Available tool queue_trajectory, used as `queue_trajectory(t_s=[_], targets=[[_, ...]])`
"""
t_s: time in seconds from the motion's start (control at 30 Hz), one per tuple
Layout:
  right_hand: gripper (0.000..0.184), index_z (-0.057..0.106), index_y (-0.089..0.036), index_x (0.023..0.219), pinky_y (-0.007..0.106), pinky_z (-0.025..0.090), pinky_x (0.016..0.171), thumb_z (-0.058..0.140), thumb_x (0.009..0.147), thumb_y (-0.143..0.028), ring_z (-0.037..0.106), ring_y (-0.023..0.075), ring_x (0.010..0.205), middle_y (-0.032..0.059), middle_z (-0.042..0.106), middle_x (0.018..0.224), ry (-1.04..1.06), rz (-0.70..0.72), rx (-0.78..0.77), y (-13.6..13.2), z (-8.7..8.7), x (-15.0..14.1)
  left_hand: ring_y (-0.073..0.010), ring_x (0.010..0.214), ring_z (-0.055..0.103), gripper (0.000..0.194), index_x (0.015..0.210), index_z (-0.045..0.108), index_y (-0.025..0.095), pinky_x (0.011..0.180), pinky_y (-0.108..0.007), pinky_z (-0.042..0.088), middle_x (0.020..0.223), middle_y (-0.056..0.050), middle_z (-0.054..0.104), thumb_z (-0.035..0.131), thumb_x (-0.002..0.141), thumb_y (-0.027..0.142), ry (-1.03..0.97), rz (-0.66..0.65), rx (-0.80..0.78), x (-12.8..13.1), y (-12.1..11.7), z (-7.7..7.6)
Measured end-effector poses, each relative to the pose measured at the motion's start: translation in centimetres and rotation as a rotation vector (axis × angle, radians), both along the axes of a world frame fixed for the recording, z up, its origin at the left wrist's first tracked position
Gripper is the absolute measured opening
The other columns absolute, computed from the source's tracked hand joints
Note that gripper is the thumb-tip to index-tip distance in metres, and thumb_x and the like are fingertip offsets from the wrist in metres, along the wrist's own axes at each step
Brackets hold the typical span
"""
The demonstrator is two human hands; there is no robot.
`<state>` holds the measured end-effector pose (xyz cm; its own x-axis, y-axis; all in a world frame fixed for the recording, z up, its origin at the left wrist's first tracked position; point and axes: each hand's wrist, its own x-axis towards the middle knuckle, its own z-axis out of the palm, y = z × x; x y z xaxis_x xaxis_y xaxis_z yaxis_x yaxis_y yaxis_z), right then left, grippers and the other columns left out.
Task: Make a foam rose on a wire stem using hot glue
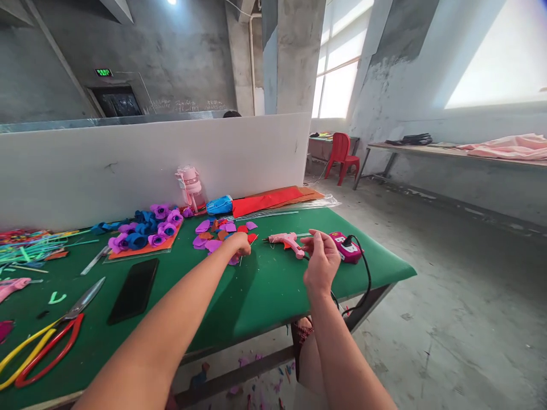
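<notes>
Purple, orange and red petals (213, 246) lie on the green table (269, 290) by my curled left hand (243, 245); I judge I'm picking among them, which calls for a light pinch. My right hand (321, 259), fingertips drawn close, is beside the pink glue gun (285, 239); I cannot tell whether either grips anything.

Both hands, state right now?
Left hand: curled at a red petal; hold unclear.
Right hand: fingers bent beside the pink glue gun; can't tell if holding anything.

room: tabletop (269, 290) between forearms (186, 319) | obstacles: glue gun (287, 240), black cable (368, 273) apparently drooping past edge
</notes>
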<state>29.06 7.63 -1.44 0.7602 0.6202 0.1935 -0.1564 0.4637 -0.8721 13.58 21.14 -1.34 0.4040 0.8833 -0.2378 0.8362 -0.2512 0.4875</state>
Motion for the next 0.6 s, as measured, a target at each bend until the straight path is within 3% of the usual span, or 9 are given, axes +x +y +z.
queue_trajectory(t_s=[0.1,0.17,0.23,0.3,0.4,0.5,0.6], targets=[[0.033,0.06,-0.015,0.085,0.02,0.036,0.043,0.053,0.078,-0.047,0.052,0.0108,0.051,0.0018,0.062,0.064,-0.009,0.018,-0.021,-0.1,0.0,0.0,-0.0163,0.05,0.057,0.008,0.063,0.059,0.011,0.047,-0.027,0.045,0.056,-0.004,0.06,0.067,0.062,0.012,0.047,0.071,-0.13,-3.0,-2.3,1.0],[0.033,0.061,-0.015,0.085,0.021,0.037,0.045,0.053,0.078,-0.047,0.052,0.0108,0.051,0.0017,0.062,0.064,-0.032,0.04,-0.021,-0.1,-0.1,-0.1,-0.0122,0.037,0.049,0.012,0.051,0.053,0.014,0.038,-0.024,0.038,0.046,-0.001,0.056,0.061,0.059,0.011,0.008,0.084,-0.183,-5.3,-4.5,1.7],[0.03,0.061,-0.016,0.085,0.022,0.039,0.049,0.053,0.079,-0.044,0.053,0.0111,0.053,0.0011,0.062,0.065,-0.071,0.065,-0.002,-0.3,-0.1,-0.3,-0.0098,0.037,0.048,0.01,0.053,0.049,0.016,0.035,-0.021,0.035,0.053,-0.001,0.061,0.053,0.061,0.014,-0.082,0.093,-0.196,-7.6,-6.9,2.2],[0.027,0.061,-0.016,0.084,0.023,0.041,0.053,0.053,0.081,-0.042,0.054,0.0114,0.055,0.0005,0.061,0.064,-0.12,0.083,0.016,-0.5,-0.2,-0.7,-0.0098,0.044,0.054,0.006,0.059,0.045,0.017,0.039,-0.021,0.04,0.067,-0.002,0.065,0.048,0.064,0.017,-0.204,0.124,-0.191,-9.7,-9.3,2.4],[0.025,0.06,-0.016,0.084,0.024,0.043,0.056,0.049,0.084,-0.039,0.056,0.0122,0.059,0.0029,0.064,0.071,-0.256,0.108,0.003,-0.9,-0.2,-1.9,-0.0124,0.046,0.058,0.011,0.064,0.041,0.018,0.042,-0.024,0.046,0.062,0.0,0.062,0.051,0.065,0.021,-0.564,0.213,-0.265,-12.1,-12.3,1.9],[0.027,0.061,-0.017,0.087,0.027,0.047,0.06,0.043,0.087,-0.038,0.06,0.0149,0.069,0.0076,0.066,0.089,-0.509,0.231,-0.052,-0.5,-0.6,-4.2,-0.0114,0.045,0.056,0.016,0.071,0.041,0.019,0.043,-0.025,0.046,0.057,0.003,0.058,0.055,0.066,0.024,-0.737,0.277,-0.267,-13.4,-14.3,0.8],[0.033,0.06,-0.017,0.104,0.035,0.047,0.08,0.041,0.086,-0.037,0.059,0.0222,0.095,0.0118,0.064,0.105,-0.904,0.341,-0.171,1.4,-1.4,-7.3,-0.0115,0.046,0.056,0.021,0.084,0.045,0.018,0.044,-0.024,0.046,0.059,0.004,0.057,0.054,0.066,0.026,-0.834,0.333,-0.235,-14.0,-15.2,-0.6]])
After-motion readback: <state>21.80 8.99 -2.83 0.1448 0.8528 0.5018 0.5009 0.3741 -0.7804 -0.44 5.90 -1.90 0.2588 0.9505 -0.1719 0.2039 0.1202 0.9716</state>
